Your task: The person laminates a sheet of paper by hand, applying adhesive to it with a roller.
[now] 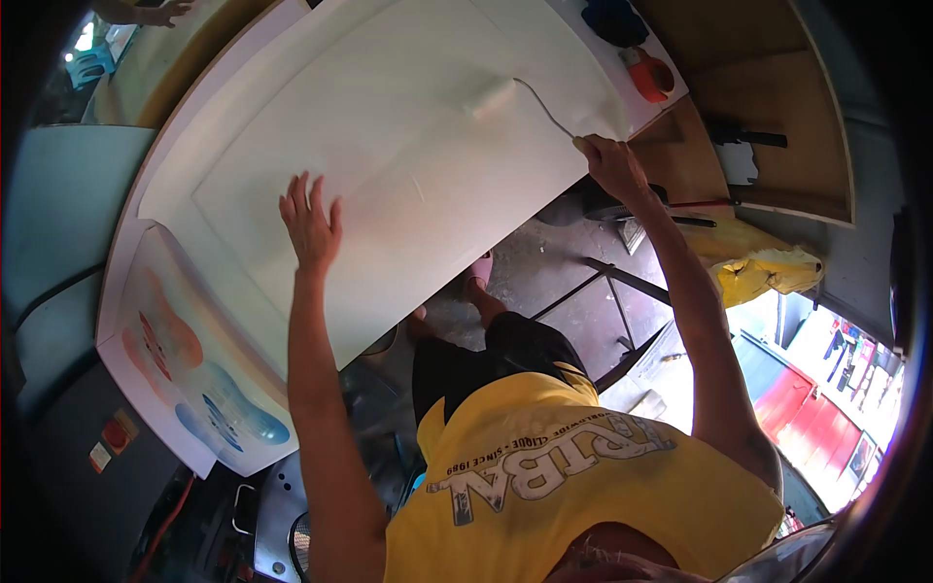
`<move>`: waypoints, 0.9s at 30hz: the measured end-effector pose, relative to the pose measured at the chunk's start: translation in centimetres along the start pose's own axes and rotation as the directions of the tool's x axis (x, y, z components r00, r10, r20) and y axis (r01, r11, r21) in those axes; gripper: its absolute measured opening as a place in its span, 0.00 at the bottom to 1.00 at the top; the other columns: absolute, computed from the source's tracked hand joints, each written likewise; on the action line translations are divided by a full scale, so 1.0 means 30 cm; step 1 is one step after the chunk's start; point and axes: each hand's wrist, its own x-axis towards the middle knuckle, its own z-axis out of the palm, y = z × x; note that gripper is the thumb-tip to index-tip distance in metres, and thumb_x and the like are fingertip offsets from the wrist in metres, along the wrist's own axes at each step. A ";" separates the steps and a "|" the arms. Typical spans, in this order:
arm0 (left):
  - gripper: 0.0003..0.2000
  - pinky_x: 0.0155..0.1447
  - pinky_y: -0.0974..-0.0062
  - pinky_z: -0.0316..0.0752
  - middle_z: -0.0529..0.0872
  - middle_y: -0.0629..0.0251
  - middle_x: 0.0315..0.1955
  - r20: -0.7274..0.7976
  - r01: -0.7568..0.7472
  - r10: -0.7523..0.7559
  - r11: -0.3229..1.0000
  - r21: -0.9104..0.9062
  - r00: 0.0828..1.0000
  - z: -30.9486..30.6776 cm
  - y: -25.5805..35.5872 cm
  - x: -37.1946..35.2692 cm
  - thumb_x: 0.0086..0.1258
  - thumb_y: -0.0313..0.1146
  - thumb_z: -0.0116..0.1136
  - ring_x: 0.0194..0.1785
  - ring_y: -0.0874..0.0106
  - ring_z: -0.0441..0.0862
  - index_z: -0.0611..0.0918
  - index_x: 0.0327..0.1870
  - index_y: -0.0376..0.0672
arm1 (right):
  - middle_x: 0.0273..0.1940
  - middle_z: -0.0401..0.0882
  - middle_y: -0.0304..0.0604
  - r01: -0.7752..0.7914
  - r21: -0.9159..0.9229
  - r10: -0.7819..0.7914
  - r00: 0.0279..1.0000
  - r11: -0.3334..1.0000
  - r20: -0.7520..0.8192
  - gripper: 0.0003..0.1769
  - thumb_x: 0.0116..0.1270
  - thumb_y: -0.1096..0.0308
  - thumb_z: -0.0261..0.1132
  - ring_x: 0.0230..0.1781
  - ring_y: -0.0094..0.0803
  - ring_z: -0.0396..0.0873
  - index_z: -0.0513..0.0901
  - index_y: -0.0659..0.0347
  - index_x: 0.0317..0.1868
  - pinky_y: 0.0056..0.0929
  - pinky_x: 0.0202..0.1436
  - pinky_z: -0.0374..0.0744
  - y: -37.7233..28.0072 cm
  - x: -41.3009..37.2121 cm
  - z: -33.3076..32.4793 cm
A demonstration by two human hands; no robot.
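Observation:
My left hand [311, 223] is over the large white sheet [379, 126], its fingers apart and nothing in it; whether it touches the sheet is hard to tell. At the sheet's near right edge, my right hand [612, 165] is closed around the handle of a paint roller. The thin bent wire of the paint roller [546, 109] runs up to a pale roller head, which lies against the sheet and blends into its surface.
A red-orange roll [649, 75] and a dark blue bundle [614, 19] rest at the upper right. Left, a panel with coloured footprint shapes [214, 360] stands beside the sheet. A dark metal frame [622, 301] and yellow cloth [768, 274] are at the right.

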 end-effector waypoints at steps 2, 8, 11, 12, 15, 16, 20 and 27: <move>0.25 0.79 0.46 0.56 0.71 0.55 0.72 0.003 0.033 -0.033 0.998 -0.056 0.999 0.055 -0.066 0.068 0.78 0.41 0.58 0.76 0.53 0.65 0.72 0.72 0.44 | 0.36 0.87 0.58 0.002 -0.085 -0.001 1.000 0.996 0.016 0.15 0.78 0.57 0.60 0.41 0.60 0.86 0.87 0.59 0.44 0.54 0.47 0.85 -0.007 0.025 0.014; 0.22 0.78 0.54 0.57 0.72 0.63 0.72 0.046 0.098 -0.098 0.995 -0.008 0.994 0.105 -0.108 0.066 0.80 0.39 0.54 0.74 0.59 0.65 0.71 0.72 0.49 | 0.32 0.86 0.60 0.042 -0.289 -0.048 0.999 0.956 -0.013 0.13 0.78 0.57 0.60 0.37 0.62 0.86 0.85 0.57 0.43 0.57 0.43 0.85 0.034 -0.109 -0.002; 0.22 0.77 0.54 0.59 0.71 0.63 0.72 0.021 0.094 -0.094 0.996 0.001 0.995 0.108 -0.112 0.062 0.81 0.40 0.52 0.74 0.60 0.66 0.71 0.73 0.48 | 0.30 0.84 0.61 0.057 -0.286 -0.072 0.997 0.956 -0.040 0.11 0.77 0.59 0.61 0.35 0.62 0.85 0.84 0.56 0.47 0.58 0.37 0.83 0.147 -0.269 0.005; 0.22 0.77 0.54 0.59 0.71 0.62 0.72 0.015 0.089 -0.089 0.996 0.000 0.996 0.106 -0.111 0.060 0.81 0.40 0.52 0.73 0.60 0.66 0.71 0.73 0.48 | 0.30 0.84 0.61 0.017 -0.291 -0.015 1.000 0.957 0.009 0.11 0.77 0.59 0.61 0.36 0.61 0.85 0.85 0.56 0.48 0.58 0.37 0.83 0.150 -0.336 -0.019; 0.22 0.77 0.54 0.60 0.71 0.62 0.72 0.011 0.081 -0.081 0.997 -0.001 0.997 0.097 -0.109 0.073 0.82 0.40 0.52 0.73 0.60 0.66 0.70 0.74 0.48 | 0.29 0.84 0.59 0.018 -0.356 0.014 0.996 0.934 0.085 0.12 0.77 0.61 0.62 0.33 0.60 0.86 0.85 0.58 0.51 0.56 0.34 0.82 0.251 -0.524 -0.067; 0.23 0.77 0.54 0.60 0.71 0.62 0.72 0.014 0.084 -0.084 0.996 0.000 0.996 0.094 -0.108 0.072 0.82 0.40 0.52 0.73 0.60 0.66 0.70 0.74 0.48 | 0.29 0.84 0.59 0.034 -0.328 -0.012 0.998 0.944 0.069 0.12 0.77 0.61 0.62 0.32 0.60 0.85 0.85 0.59 0.52 0.55 0.33 0.82 0.240 -0.562 -0.097; 0.22 0.77 0.53 0.59 0.71 0.63 0.72 0.015 0.079 -0.079 0.997 0.017 0.997 0.105 -0.111 0.071 0.82 0.41 0.52 0.73 0.61 0.66 0.70 0.74 0.48 | 0.31 0.85 0.59 0.014 -0.201 -0.005 0.999 0.979 0.047 0.13 0.77 0.63 0.62 0.32 0.60 0.85 0.85 0.60 0.53 0.54 0.33 0.80 0.176 -0.580 -0.202; 0.25 0.79 0.50 0.57 0.68 0.63 0.75 0.065 0.087 -0.089 0.996 0.028 0.994 0.084 -0.104 0.068 0.82 0.43 0.52 0.75 0.60 0.64 0.68 0.75 0.49 | 0.36 0.86 0.61 -0.113 -0.171 0.101 0.992 0.979 -0.075 0.12 0.77 0.59 0.60 0.41 0.63 0.84 0.86 0.57 0.47 0.56 0.44 0.82 0.032 -0.103 -0.110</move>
